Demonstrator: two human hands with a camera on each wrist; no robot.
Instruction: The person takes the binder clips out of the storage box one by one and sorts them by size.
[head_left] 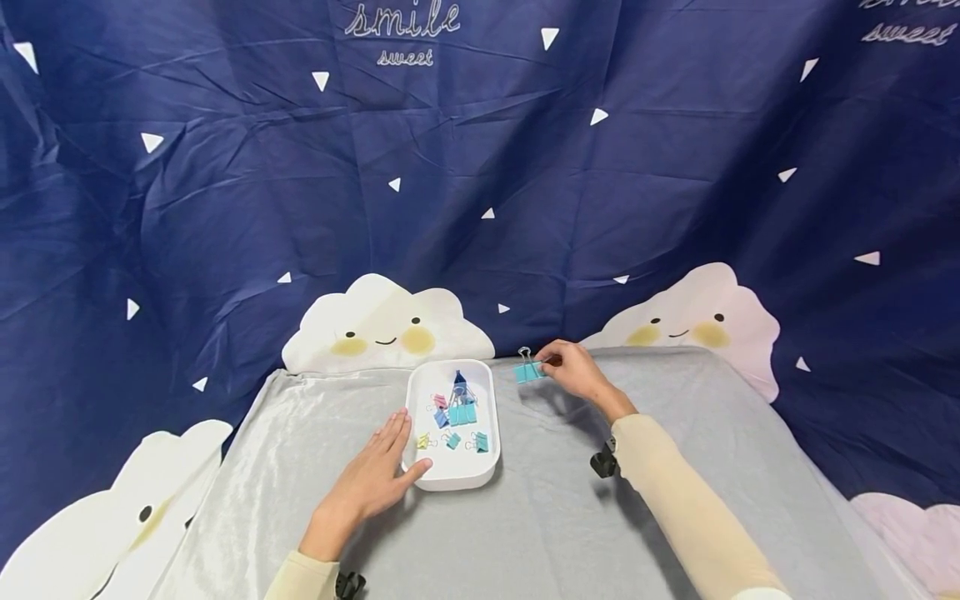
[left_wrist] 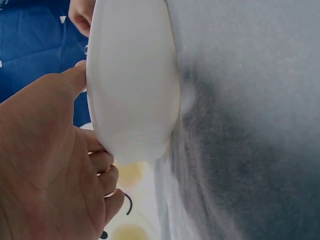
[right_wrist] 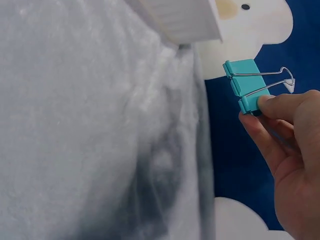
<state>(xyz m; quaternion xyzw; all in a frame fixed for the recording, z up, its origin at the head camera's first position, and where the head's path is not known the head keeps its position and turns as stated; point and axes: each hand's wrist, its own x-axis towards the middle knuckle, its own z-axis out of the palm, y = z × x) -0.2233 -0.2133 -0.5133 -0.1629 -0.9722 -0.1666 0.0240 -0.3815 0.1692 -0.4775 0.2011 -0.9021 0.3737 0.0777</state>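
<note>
Behind the work surface hangs a dark blue fabric backdrop (head_left: 450, 125) printed with white triangles and smiling clouds. Before it spreads a soft grey cloth (head_left: 540, 517), bearing a white, round-cornered rectangular tray (head_left: 455, 482) with low walls. Two hands work here. The left hand (head_left: 372, 473) rests against the tray's left side, fingers extended along the rim and thumb over the near corner, touching without clenching. The right hand (head_left: 579, 372), beyond the tray's right side, pinches a large teal binder clip (head_left: 529, 372) between thumb and fingers; the clip is held aloft, apart from the tray, one silver wire handle pointing upward. Inside the tray lie a second large teal clip (head_left: 463, 415) and, behind it, a dark blue item (head_left: 460, 382) of unclear form. Smallest are a pink clip (head_left: 439, 402) and a blue clip (head_left: 442, 418) at left of centre, and, nearer the viewer, a yellow clip (head_left: 423, 442) and two little teal clips (head_left: 482, 442).
</note>
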